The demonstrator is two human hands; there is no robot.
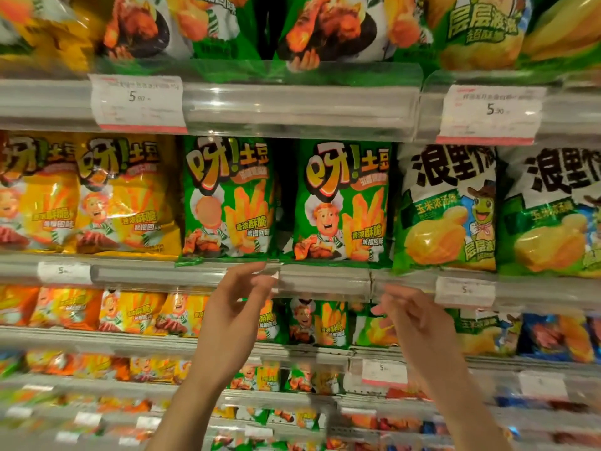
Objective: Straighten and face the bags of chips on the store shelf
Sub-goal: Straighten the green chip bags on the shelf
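Observation:
Two green chip bags stand upright on the middle shelf: the left green bag (227,196) and the right green bag (341,200), with a dark gap between them. Yellow bags (123,193) stand to their left, green-and-white corn-flavour bags (448,206) to their right. My left hand (234,307) is raised just below the shelf rail (325,281), fingers apart and empty, under the left green bag. My right hand (413,320) hangs lower to the right, fingers loosely spread, holding nothing. Neither hand touches a bag.
Clear plastic rails with price tags (138,104) front each shelf. The upper shelf holds more green bags (325,27). Below are several shelves of smaller chip bags (312,323). Every shelf is packed side by side.

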